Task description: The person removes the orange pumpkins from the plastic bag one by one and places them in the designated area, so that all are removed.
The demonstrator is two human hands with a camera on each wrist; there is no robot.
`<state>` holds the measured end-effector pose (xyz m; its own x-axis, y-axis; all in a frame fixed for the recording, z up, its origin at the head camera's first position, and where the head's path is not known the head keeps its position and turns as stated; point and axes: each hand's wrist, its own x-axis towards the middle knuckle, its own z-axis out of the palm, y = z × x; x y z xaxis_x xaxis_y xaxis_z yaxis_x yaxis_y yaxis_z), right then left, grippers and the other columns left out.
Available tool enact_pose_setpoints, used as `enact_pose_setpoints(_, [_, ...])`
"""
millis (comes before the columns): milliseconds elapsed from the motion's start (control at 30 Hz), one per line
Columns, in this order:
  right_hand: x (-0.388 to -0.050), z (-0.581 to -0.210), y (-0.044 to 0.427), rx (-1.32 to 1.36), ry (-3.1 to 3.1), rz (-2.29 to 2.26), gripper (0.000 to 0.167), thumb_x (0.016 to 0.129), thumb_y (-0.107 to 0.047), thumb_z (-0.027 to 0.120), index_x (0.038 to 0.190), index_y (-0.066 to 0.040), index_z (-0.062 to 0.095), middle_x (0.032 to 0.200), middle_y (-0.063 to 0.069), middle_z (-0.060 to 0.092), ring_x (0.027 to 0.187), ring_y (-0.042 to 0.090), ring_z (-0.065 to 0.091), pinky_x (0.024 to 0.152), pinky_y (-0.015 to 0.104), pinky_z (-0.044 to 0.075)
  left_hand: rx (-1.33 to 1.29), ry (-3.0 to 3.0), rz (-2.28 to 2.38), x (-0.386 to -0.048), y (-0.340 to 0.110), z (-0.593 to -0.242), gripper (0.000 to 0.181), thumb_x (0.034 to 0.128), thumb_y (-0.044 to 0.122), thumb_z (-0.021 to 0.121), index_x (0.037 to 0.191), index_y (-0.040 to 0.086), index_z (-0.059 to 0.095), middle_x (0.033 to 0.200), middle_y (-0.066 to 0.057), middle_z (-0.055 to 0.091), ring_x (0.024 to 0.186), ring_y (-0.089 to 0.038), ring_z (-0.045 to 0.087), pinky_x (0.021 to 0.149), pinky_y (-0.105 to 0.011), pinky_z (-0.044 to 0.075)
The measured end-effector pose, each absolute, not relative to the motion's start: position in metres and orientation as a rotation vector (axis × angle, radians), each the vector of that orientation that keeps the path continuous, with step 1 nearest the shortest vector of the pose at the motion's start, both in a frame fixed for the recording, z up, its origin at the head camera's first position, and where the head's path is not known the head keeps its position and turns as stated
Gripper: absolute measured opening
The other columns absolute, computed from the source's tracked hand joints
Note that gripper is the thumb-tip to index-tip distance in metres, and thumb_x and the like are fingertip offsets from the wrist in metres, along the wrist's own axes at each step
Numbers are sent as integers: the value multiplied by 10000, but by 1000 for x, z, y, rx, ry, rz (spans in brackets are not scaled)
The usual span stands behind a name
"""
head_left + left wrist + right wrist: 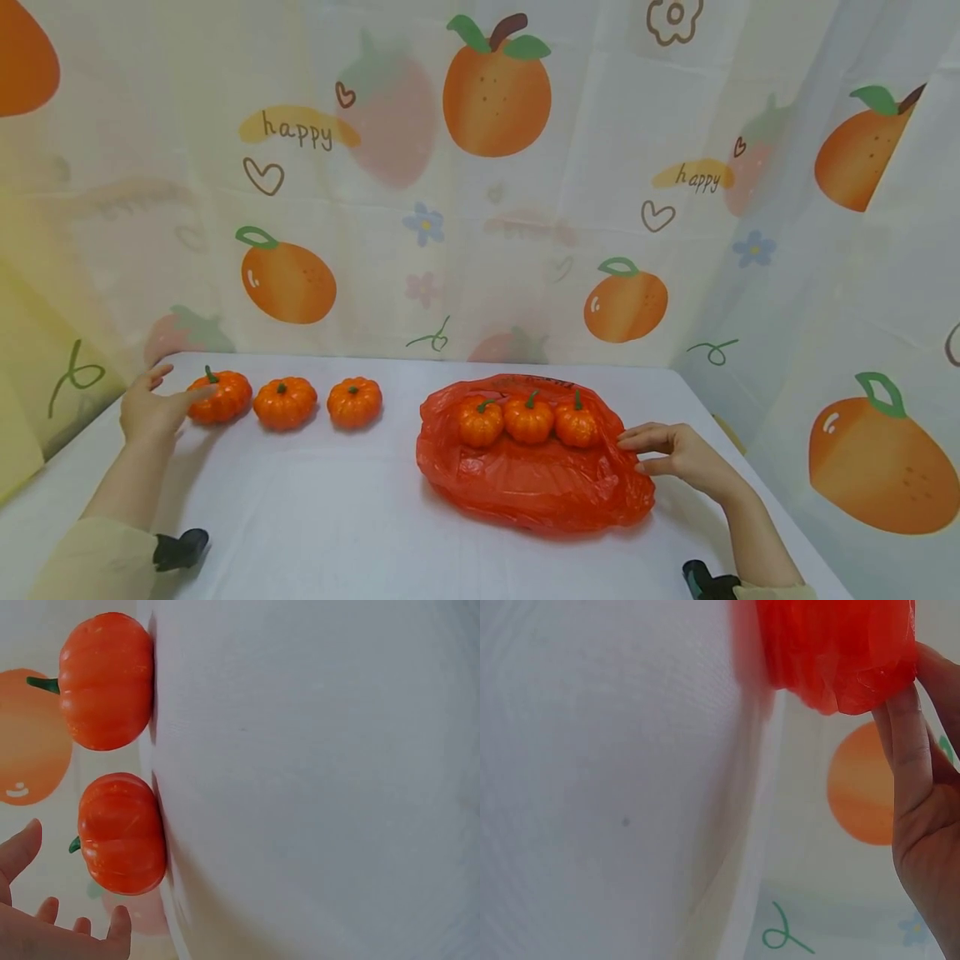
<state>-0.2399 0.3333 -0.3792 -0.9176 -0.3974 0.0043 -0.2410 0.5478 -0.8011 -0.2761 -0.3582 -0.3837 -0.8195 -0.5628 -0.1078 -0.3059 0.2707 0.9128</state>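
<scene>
My left hand [153, 408] is spread beside the leftmost small orange pumpkin [225, 400], its thumb overlapping the pumpkin's left side in the head view. The left wrist view shows a gap between the fingers [118, 930] and that pumpkin, which has a green stem. Two more pumpkins, a middle one [285, 406] and a right one [355, 404], continue the row. A red plastic bag [532, 487] lies with its mouth spread, several like pumpkins [528, 421] lined up inside. At its right edge, my right hand [686, 454] holds the plastic between thumb and fingers.
A white cloth covers the table [315, 517]. Behind and at the sides hangs a curtain [525, 275] printed with oranges, hearts and flowers. Black straps with mounts [180, 550] sit on both wrists.
</scene>
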Motion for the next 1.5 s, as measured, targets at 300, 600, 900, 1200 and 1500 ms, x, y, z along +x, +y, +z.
enact_pose_setpoints(300, [-241,-378,333,-560,2583,-1330,337,860,-75,673,1191,-20,704,1338,287,587,1042,-159,550,788,243,595,803,-2193,-1542,-276,-345,-375,772,892,234,677,1554,151,290,1659,-121,200,1489,-357,250,860,-253,530])
enact_pose_setpoints(600, [-242,-378,334,-571,2573,-1339,337,858,-68,674,1190,-21,704,1338,288,587,1043,-159,551,788,239,596,788,-2104,-1564,-279,-331,-367,763,866,169,701,1538,163,341,1643,-104,250,1477,-324,282,1250,-436,265])
enact_pose_setpoints(900, [-241,-378,333,-536,2602,-1305,329,864,-90,675,1186,-37,710,1333,262,601,1061,-120,560,795,244,596,646,-2262,-1567,-279,-303,-356,805,895,290,695,1559,136,268,1635,-171,253,1421,-375,370,1206,-471,340])
enact_pose_setpoints(1200, [-239,-378,333,-546,2597,-1311,337,860,-92,672,1190,-39,709,1337,265,599,1051,-156,546,799,233,588,417,-2349,-1681,-276,-254,-342,840,915,329,692,1575,130,210,1656,-167,185,1470,-402,326,1175,-535,363])
enact_pose_setpoints(1500, [-239,-378,332,-563,2587,-1330,336,858,-78,671,1188,-31,708,1340,278,593,1042,-177,541,794,231,588,195,-2421,-1759,-266,-199,-336,799,904,250,710,1555,114,266,1612,-191,292,1431,-390,394,1110,-479,463])
